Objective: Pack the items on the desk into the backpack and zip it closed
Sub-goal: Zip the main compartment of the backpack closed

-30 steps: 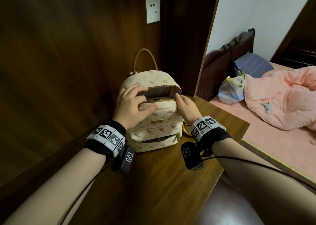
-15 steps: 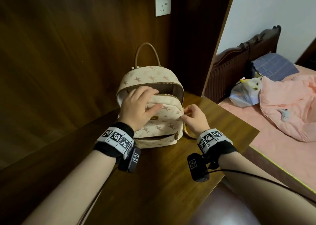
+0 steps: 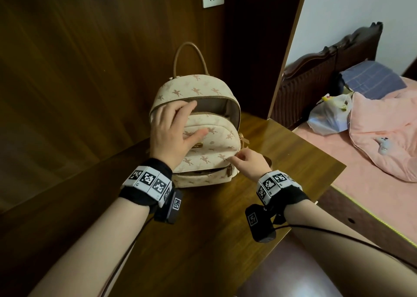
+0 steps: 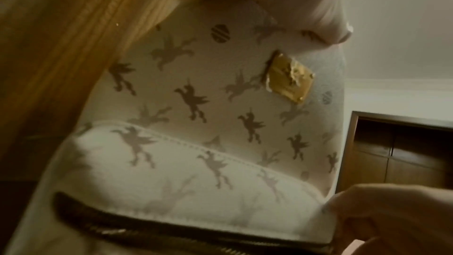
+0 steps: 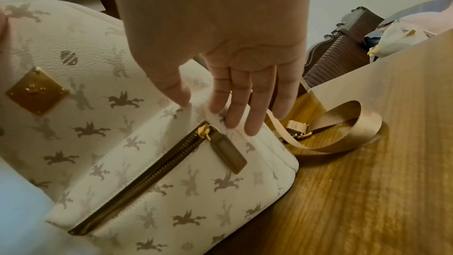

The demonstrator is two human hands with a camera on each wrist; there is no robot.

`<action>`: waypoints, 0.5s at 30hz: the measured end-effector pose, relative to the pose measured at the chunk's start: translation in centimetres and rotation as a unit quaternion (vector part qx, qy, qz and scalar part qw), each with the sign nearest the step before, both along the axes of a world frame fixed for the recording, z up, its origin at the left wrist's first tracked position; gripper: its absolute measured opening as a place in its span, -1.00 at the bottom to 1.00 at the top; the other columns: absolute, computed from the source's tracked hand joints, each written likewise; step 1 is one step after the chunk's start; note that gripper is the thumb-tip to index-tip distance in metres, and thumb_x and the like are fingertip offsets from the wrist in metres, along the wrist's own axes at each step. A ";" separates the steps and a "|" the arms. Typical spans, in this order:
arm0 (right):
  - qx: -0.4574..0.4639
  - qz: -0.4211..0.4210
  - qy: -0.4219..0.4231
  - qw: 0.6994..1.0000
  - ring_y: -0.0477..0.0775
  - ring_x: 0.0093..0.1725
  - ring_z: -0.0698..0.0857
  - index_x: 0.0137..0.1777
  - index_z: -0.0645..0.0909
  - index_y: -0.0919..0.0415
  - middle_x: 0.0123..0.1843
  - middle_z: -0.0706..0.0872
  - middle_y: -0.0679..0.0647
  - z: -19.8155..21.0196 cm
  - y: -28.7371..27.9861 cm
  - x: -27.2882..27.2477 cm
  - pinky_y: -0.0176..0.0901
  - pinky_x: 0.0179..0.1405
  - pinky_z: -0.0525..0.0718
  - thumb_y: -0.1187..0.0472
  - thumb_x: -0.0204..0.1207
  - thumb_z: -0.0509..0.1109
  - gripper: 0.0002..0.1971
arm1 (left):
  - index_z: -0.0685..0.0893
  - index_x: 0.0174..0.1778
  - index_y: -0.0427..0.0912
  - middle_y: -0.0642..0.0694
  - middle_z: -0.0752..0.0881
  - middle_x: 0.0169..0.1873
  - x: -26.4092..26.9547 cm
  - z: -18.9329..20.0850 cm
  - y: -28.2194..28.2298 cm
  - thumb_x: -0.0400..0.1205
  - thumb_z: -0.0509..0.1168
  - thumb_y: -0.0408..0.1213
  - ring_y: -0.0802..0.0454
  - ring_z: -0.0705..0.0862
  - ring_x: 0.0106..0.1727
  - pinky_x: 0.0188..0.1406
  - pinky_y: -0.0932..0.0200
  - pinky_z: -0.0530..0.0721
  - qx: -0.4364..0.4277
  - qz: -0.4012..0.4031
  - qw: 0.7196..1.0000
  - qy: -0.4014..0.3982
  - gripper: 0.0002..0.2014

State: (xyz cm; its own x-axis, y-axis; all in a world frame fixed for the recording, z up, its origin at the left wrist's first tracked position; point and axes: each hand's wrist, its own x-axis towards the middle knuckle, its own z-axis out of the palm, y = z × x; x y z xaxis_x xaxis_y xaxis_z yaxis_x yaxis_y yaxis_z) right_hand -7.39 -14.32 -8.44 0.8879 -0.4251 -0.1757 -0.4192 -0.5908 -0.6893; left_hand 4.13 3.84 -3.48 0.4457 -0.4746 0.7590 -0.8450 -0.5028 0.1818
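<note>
left hand [image 3: 171, 132] lies spread and relaxed over the front panel of the backpack [image 3: 216, 136], likely steadying it upright on the desk [image 3: 282, 152]; grips nothing. main zip gapes. right hand [image 3: 247, 161] pinches a fold of fabric at the lower right corner, probably tensioning the zip. slider not visible; contents hidden; no loose items seen.

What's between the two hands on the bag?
The backpack's printed front with its gold badge lies between the left hand and right hand, in the head view.
</note>
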 end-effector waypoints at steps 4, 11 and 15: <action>0.016 0.001 0.005 1.000 -0.09 -0.26 0.55 -0.18 0.46 0.06 -0.27 0.57 -0.08 -0.6 0.4 -0.4 -0.32 -0.40 0.43 -0.02 0.53 0.35 -0.80 | 0.25 0.51 -0.17 -0.16 0.33 0.39 0.2 -1.9 1.4 0.41 0.40 0.19 -0.18 0.36 0.39 0.45 -0.13 0.36 0.021 -0.016 1.000 -0.007 -0.14; 0.014 -0.063 0.040 0.997 -0.02 -0.12 0.60 0.03 0.48 0.12 -0.08 0.62 -0.02 -2.2 2.5 -0.6 -0.27 -0.28 0.50 -0.01 0.50 0.42 -0.72 | -0.24 0.63 0.09 -0.31 0.08 0.56 1.6 -4.2 4.1 0.34 0.59 -0.16 -0.19 0.12 0.60 0.55 -0.17 0.17 0.078 -0.045 0.996 0.018 0.21; 0.010 -0.118 0.036 0.992 0.00 -0.11 0.59 0.05 0.43 0.12 -0.08 0.60 -0.02 -2.5 3.2 -0.2 -0.21 -0.21 0.49 0.01 0.52 0.40 -0.72 | -0.43 0.60 0.15 -0.34 0.11 0.56 1.9 -5.0 5.0 0.42 0.53 -0.28 -0.24 0.17 0.59 0.50 -0.20 0.22 0.091 -0.050 0.994 0.020 0.24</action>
State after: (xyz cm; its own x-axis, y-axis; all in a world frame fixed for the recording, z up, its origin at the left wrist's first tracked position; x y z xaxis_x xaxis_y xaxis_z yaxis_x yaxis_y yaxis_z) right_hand -7.56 -11.10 -10.98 0.7483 -0.6160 -0.2460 -0.5935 -0.4562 -0.6631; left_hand 5.98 8.81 -8.49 0.4174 -0.6461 0.6390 -0.8865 -0.4440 0.1301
